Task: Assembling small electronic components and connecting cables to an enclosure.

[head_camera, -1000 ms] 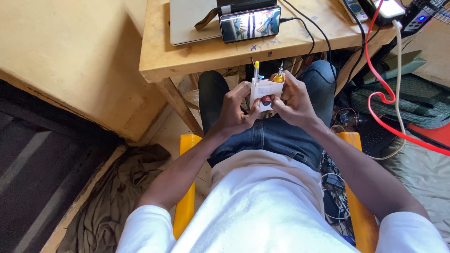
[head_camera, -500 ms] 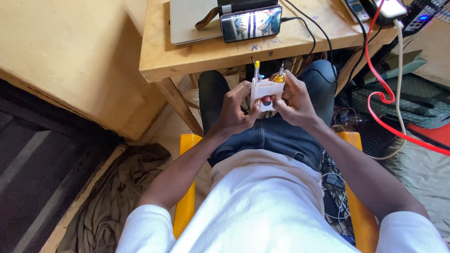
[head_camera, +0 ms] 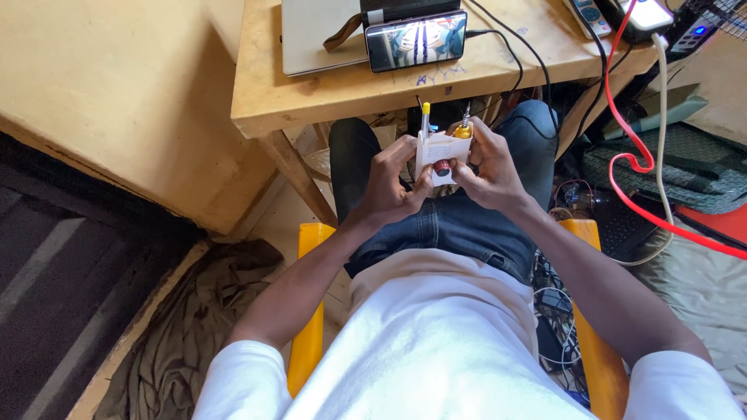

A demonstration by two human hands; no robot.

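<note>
**Small white block held in both hands over the lap**

- Person seated on a yellow chair [head_camera: 311,327], knees under a wooden table [head_camera: 327,97]. View straight down.
- Both hands meet above the thighs, just below the table edge. Between them: a small white block [head_camera: 440,149], roughly box-shaped, upright.
- Out of its top stand a yellow-tipped tool [head_camera: 426,117] on the left side and a yellow-collared tool with a metal point [head_camera: 464,124] on the right. A dark red round part [head_camera: 441,167] sits low on the block's near face.
- Left hand [head_camera: 387,187]: grip pressed together, pinching the block's left edge and lower corner, thumb close to the red part.
- Right hand [head_camera: 490,167]: grip closed around the block's right side, fingers wrapped behind, thumb on the front near the red part.
- On the table: a closed laptop [head_camera: 319,35], a phone [head_camera: 416,39] propped against it with its screen lit, black cables [head_camera: 513,54] running off to the right. A red cable [head_camera: 622,117] and a white one drop down on the right. Crumpled cloth [head_camera: 194,311] on the floor to the left.

Judgement on handling: the piece is small and held in the air, so one hand should do the holding and the other the fine work. Forearms braced on the thighs would steady it. Thumbs should press squarely on the red part, not at an angle, so the upright tools do not tip out. Whether the red part is loose or seated cannot be told.
</note>
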